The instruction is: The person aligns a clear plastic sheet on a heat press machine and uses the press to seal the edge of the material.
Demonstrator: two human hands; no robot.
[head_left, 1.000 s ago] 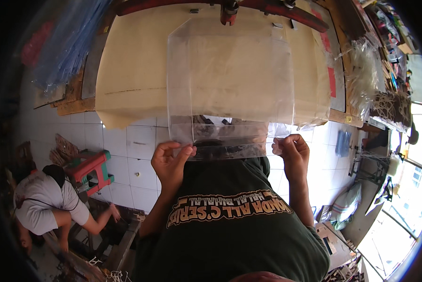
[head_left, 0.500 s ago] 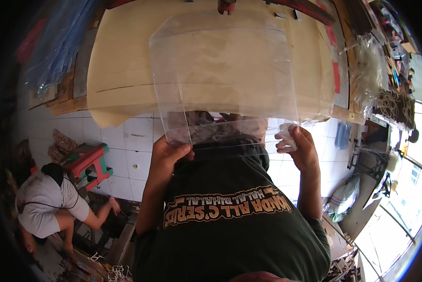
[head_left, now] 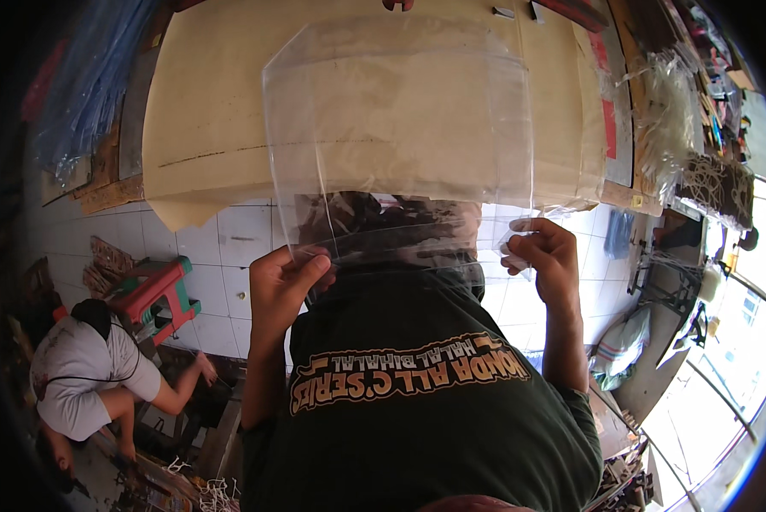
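A large clear plastic bag is stretched between my two hands, its far part over the brown paper on the worktable. My left hand pinches the near left corner between thumb and fingers. At the near right corner, my right hand grips the plastic with curled fingers. The near edge hangs past the table edge, in front of my dark shirt. Through the clear sheet the paper and my lap show.
Brown paper covers the worktable. Red metal parts lie at its far edge. Blue plastic sheets hang at left, clear plastic strips at right. A red and green stool and a bent-over person are at lower left.
Both hands still hold the bag. My left hand has shifted slightly left, and its thumb lies differently on the corner. The fingers of my right hand have curled in more on the plastic.
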